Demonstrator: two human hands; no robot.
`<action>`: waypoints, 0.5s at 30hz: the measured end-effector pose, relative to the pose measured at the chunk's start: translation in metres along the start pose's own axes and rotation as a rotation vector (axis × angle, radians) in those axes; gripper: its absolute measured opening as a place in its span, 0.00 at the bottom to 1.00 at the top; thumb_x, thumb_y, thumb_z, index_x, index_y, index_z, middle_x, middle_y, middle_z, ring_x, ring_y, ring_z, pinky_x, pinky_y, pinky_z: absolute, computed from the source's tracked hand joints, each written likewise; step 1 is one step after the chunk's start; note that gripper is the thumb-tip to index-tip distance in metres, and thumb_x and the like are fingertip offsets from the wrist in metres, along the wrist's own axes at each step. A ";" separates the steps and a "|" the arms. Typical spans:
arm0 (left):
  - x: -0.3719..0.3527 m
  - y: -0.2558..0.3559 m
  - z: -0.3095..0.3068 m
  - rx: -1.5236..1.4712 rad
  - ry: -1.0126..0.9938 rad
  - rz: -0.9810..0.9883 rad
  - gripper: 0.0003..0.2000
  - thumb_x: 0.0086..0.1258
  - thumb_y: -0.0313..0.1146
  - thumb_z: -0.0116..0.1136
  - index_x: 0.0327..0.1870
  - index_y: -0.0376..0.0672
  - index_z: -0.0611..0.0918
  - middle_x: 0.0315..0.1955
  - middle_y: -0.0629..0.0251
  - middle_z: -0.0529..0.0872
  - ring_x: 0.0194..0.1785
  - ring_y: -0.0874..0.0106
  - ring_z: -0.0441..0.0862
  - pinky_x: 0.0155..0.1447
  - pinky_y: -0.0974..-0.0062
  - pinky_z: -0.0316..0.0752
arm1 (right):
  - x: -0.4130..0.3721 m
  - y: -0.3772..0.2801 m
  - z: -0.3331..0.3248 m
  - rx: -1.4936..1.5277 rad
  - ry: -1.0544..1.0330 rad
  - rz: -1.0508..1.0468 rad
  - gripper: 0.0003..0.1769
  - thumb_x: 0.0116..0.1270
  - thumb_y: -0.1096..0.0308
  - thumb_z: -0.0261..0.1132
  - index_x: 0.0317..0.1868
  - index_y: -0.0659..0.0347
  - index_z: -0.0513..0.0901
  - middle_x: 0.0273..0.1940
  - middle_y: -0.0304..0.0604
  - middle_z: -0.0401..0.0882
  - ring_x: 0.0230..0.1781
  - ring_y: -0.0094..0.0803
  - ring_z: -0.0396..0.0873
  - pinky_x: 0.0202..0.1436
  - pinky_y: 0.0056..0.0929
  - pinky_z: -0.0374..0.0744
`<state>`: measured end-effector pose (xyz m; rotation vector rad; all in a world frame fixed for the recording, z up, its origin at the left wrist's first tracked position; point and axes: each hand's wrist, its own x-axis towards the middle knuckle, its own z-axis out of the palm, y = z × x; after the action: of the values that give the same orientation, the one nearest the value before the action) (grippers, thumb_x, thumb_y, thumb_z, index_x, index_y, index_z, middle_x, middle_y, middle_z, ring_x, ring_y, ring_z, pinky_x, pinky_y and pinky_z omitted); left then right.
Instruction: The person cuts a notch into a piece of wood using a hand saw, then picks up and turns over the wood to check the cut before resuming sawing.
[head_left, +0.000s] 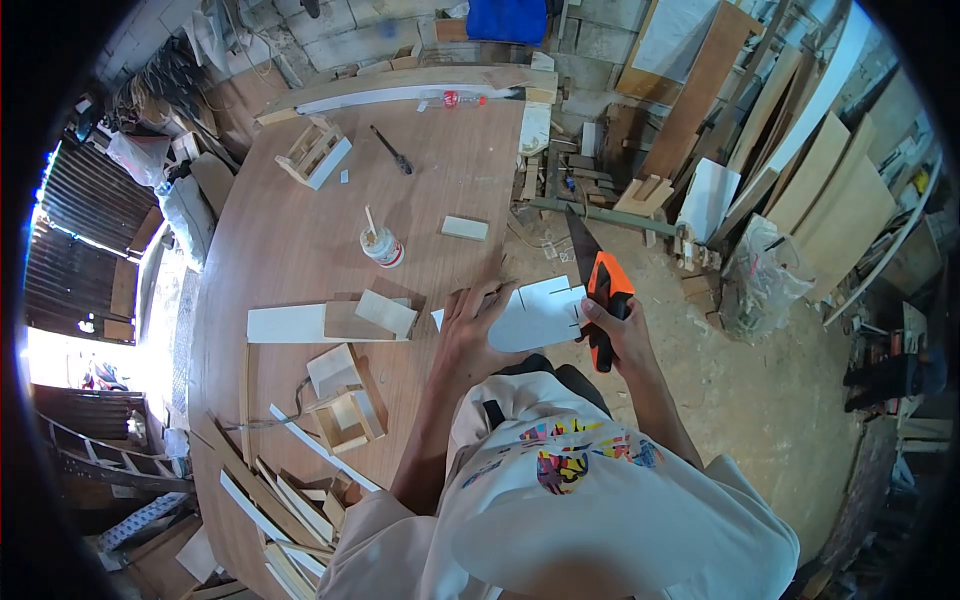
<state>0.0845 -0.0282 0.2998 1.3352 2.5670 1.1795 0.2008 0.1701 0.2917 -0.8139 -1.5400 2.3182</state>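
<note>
Orange-handled saw (603, 285) clenched in right hand (622, 338), fingers fully curled; left hand (472, 332) fingers spread flat on white board (545, 318)

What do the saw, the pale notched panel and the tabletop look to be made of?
Saw: dark blade, likely metal; orange-and-black grip, smooth and moulded, probably plastic, held in the right hand. Notched panel under the left hand: thin sheet, matt whitish face, probably plywood or laminated board. Tabletop: reddish-brown with fine grain lines, seemingly wood veneer, dull finish.
</note>
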 end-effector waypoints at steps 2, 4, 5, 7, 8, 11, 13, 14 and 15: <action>0.001 0.001 -0.001 0.014 0.006 0.014 0.43 0.32 0.34 0.79 0.61 0.46 0.77 0.54 0.61 0.75 0.58 0.58 0.72 0.63 0.62 0.66 | 0.000 0.000 -0.001 -0.009 -0.004 -0.010 0.23 0.56 0.63 0.76 0.44 0.68 0.77 0.36 0.46 0.83 0.29 0.33 0.83 0.28 0.31 0.83; 0.002 0.001 -0.001 0.027 0.010 0.027 0.43 0.32 0.36 0.80 0.60 0.43 0.78 0.52 0.60 0.77 0.57 0.60 0.74 0.63 0.63 0.65 | 0.001 0.000 -0.002 -0.018 -0.006 -0.020 0.23 0.56 0.63 0.75 0.44 0.69 0.77 0.36 0.46 0.83 0.29 0.33 0.83 0.28 0.31 0.83; 0.002 0.001 0.000 0.025 0.010 0.032 0.43 0.33 0.36 0.80 0.60 0.42 0.78 0.52 0.60 0.77 0.57 0.60 0.74 0.63 0.63 0.65 | 0.001 0.001 -0.003 -0.015 -0.012 -0.027 0.23 0.56 0.63 0.75 0.44 0.69 0.77 0.36 0.47 0.83 0.29 0.33 0.83 0.28 0.31 0.83; 0.002 0.001 0.001 0.023 0.010 0.037 0.43 0.33 0.37 0.80 0.60 0.42 0.78 0.53 0.60 0.77 0.57 0.60 0.74 0.63 0.63 0.65 | 0.001 0.001 -0.004 -0.012 -0.018 -0.035 0.22 0.56 0.63 0.75 0.44 0.69 0.78 0.36 0.47 0.83 0.29 0.33 0.83 0.28 0.31 0.83; 0.001 0.001 0.001 0.003 -0.001 0.014 0.43 0.32 0.35 0.80 0.60 0.46 0.77 0.53 0.62 0.76 0.58 0.58 0.72 0.63 0.62 0.66 | 0.001 0.001 -0.004 -0.012 -0.011 -0.028 0.23 0.56 0.63 0.75 0.44 0.69 0.78 0.36 0.47 0.83 0.28 0.33 0.83 0.28 0.31 0.83; 0.002 0.002 0.001 -0.014 -0.011 -0.004 0.43 0.32 0.33 0.79 0.61 0.49 0.77 0.54 0.63 0.74 0.58 0.56 0.70 0.64 0.61 0.67 | 0.001 0.001 -0.004 -0.009 -0.007 -0.018 0.23 0.56 0.63 0.75 0.44 0.69 0.78 0.36 0.47 0.83 0.28 0.33 0.83 0.28 0.31 0.83; 0.002 0.002 0.001 -0.009 -0.009 0.002 0.43 0.32 0.33 0.79 0.61 0.49 0.77 0.54 0.63 0.74 0.58 0.56 0.70 0.64 0.61 0.67 | 0.001 0.002 -0.003 -0.005 -0.010 -0.016 0.22 0.56 0.63 0.75 0.44 0.69 0.78 0.36 0.47 0.82 0.28 0.33 0.82 0.28 0.31 0.83; 0.001 0.002 0.001 -0.010 -0.012 0.000 0.43 0.32 0.33 0.79 0.61 0.49 0.77 0.54 0.63 0.74 0.58 0.56 0.70 0.64 0.61 0.67 | 0.000 0.001 -0.002 -0.003 0.005 -0.013 0.22 0.56 0.63 0.75 0.44 0.69 0.78 0.37 0.47 0.82 0.29 0.33 0.82 0.28 0.31 0.84; 0.001 0.002 0.001 -0.010 -0.016 -0.002 0.43 0.32 0.34 0.80 0.61 0.48 0.77 0.54 0.62 0.74 0.58 0.56 0.70 0.64 0.61 0.67 | 0.000 0.001 -0.001 0.000 0.021 -0.011 0.22 0.56 0.63 0.75 0.44 0.69 0.77 0.37 0.47 0.82 0.29 0.33 0.82 0.28 0.31 0.84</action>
<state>0.0855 -0.0264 0.3009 1.3342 2.5476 1.1755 0.2014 0.1703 0.2906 -0.8253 -1.5327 2.2947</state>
